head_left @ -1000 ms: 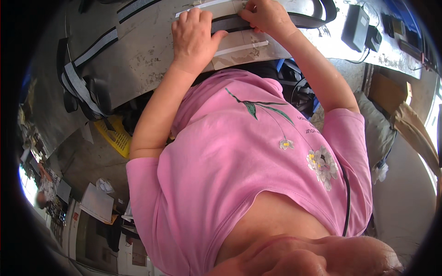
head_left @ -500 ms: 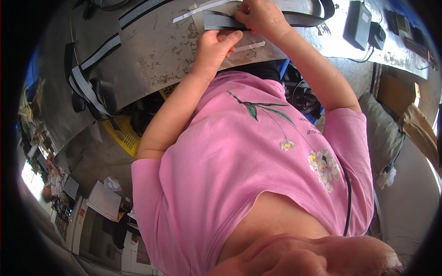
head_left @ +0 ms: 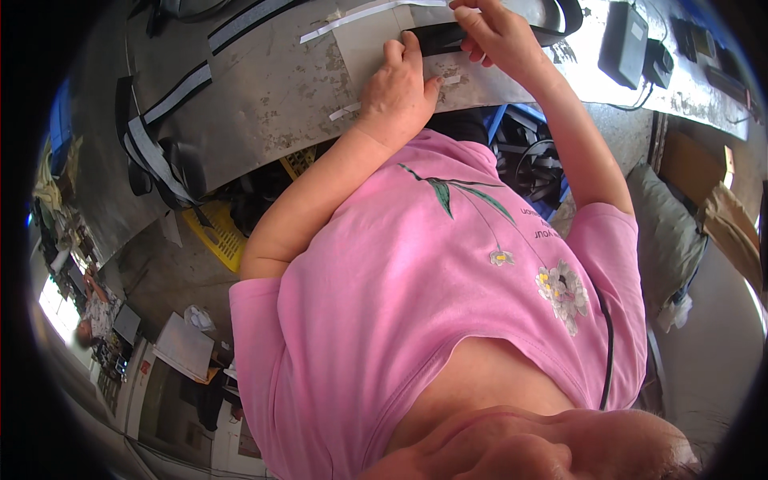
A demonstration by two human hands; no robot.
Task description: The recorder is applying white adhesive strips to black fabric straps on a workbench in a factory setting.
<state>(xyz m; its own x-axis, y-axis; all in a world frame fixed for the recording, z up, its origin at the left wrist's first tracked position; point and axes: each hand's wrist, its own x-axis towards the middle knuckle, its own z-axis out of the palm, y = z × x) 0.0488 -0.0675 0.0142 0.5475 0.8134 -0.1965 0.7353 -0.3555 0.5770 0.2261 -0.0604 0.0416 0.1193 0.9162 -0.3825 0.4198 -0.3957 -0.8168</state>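
Observation:
A black strap (head_left: 436, 40) lies along the far part of the metal table, its dark face showing and its right part bending into a loop. My left hand (head_left: 396, 96) rests beside the strap's left end, fingertips touching it. Its thumb stands apart from the fingers. Around the strap's middle, my right hand (head_left: 508, 44) has its fingers curled; part of the strap is hidden behind them. Beyond the strap lies a white strip (head_left: 352, 22). Another white piece (head_left: 344, 111) shows near the table edge, beside my left wrist.
Grey-and-black straps (head_left: 172, 96) lie on the table (head_left: 256, 104) at left, some hanging over its edge. A black power adapter (head_left: 622, 44) sits at right. Below the table stand a yellow crate (head_left: 216, 236) and a blue bin (head_left: 524, 160) of black straps. Another person (head_left: 96, 312) is far left.
The strap has been turned from its grey face to its black one, and its left end lies farther right. Both hands have moved right, and my left thumb has come away from the strap.

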